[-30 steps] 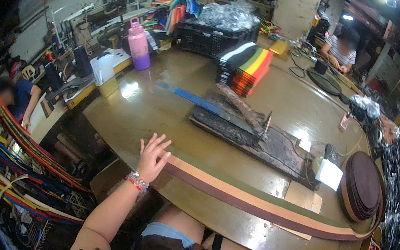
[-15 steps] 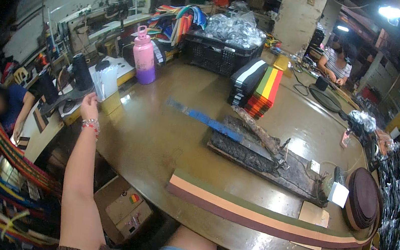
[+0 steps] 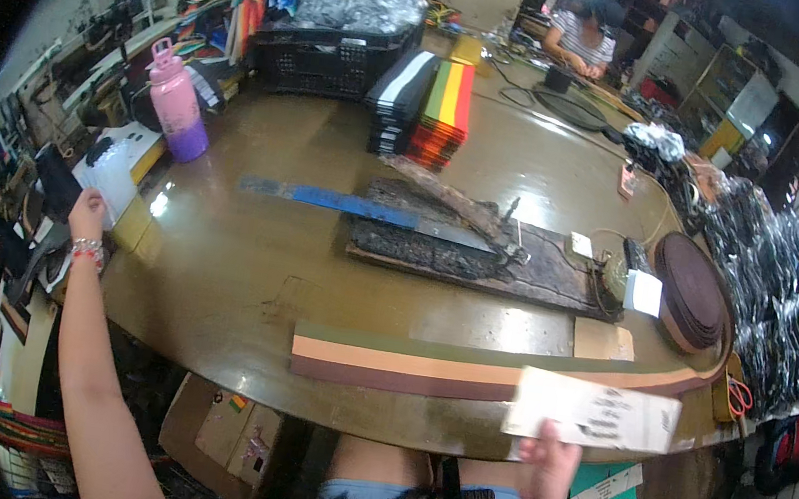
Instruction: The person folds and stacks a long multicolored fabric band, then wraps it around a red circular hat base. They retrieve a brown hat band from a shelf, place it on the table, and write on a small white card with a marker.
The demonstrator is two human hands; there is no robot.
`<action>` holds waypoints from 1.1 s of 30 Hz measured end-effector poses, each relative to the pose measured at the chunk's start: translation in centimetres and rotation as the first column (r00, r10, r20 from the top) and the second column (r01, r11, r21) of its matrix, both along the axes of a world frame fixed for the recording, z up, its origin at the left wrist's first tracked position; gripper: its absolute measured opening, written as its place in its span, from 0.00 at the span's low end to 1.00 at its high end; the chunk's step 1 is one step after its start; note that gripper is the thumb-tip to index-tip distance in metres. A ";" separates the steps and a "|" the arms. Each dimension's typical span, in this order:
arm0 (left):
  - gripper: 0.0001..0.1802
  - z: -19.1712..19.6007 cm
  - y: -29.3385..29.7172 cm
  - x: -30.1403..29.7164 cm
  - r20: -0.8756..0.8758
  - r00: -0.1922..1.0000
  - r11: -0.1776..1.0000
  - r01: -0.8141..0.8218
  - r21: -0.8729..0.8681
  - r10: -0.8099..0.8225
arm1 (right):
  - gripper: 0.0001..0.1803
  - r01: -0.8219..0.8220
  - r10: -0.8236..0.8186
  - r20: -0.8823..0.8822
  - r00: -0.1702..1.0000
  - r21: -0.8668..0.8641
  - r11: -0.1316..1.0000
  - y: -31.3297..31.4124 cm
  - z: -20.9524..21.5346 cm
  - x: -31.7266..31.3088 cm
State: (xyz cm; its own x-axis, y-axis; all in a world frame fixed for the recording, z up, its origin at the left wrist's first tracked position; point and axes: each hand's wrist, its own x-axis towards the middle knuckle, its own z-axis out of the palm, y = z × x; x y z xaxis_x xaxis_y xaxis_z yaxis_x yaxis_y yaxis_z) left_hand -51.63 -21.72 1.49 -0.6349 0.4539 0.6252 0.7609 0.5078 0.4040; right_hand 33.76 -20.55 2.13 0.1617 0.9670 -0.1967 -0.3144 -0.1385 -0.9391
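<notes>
Already lifted: white oblong paper slip with dark print (image 3: 592, 412), pinched from below by right hand (image 3: 549, 458), held over near edge of round brown worktop (image 3: 245, 270), just above long layered strip of olive, tan and brown leather (image 3: 405, 362) lying flat along that edge. Left hand (image 3: 86, 213) stretched far beyond left edge, fingers closing on white sheet (image 3: 111, 179) near a dark flat item, below pink and purple bottle (image 3: 178, 101). Judged early: strip untouched, slip not yet laid down, cutting board at centre idle.
</notes>
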 end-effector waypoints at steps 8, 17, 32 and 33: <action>0.15 6.8 -5.1 16.0 -0.040 0.998 0.489 0.016 0.872 0.039 | 0.15 -0.864 0.656 -0.569 0.496 -0.251 0.436 0.7 0.2 -12.5; 0.10 5.3 1.9 57.5 0.448 -0.022 0.445 0.079 0.892 -0.894 | 0.10 -0.677 0.670 0.104 0.735 0.087 0.730 3.2 2.8 -6.4; 0.15 6.5 3.1 67.4 0.481 -0.230 0.255 0.618 0.744 -0.846 | 0.12 -0.831 0.323 0.891 0.318 0.098 0.547 5.7 7.0 1.7; 0.17 6.3 3.0 66.9 0.507 -0.085 0.329 0.668 0.668 -0.858 | 0.11 -0.820 0.253 0.909 0.331 0.144 0.554 6.2 6.6 2.5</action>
State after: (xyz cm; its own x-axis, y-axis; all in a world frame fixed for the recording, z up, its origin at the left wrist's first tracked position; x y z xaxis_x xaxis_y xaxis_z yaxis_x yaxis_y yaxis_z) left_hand 15.28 -18.69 7.76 -0.1051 0.9409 0.3220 -0.0241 -0.3261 0.9450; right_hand 36.30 -14.33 8.74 -0.6474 0.7327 0.2097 0.4486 0.5888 -0.6724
